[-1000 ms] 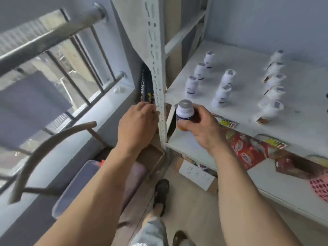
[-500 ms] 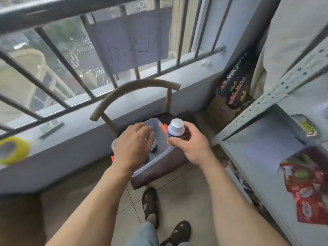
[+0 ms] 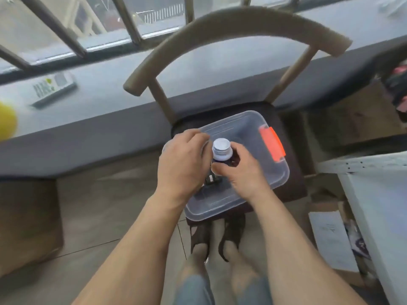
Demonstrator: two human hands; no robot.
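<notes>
My right hand (image 3: 242, 175) grips a small dark bottle (image 3: 222, 150) with a pale top, held upright over a clear plastic bin (image 3: 242, 119). The bin has an orange latch (image 3: 272, 144) and sits on the dark seat of a chair (image 3: 293, 150). My left hand (image 3: 185, 164) is right beside the bottle on its left, fingers curled near the top; whether it holds anything is hidden. A small dark object (image 3: 211, 179) lies in the bin under my hands.
The chair's curved backrest (image 3: 242, 20) stands against a grey windowsill (image 3: 110, 102) with a remote control (image 3: 52, 89) and a yellow roll (image 3: 6, 122). Window bars are behind. A white shelf (image 3: 378, 205) is at right, a cardboard box (image 3: 26, 216) at left.
I have turned from the shelf to the chair and stepped close. The bottle in my right hand now hangs over the bin, and my left hand has closed in beside its top.
</notes>
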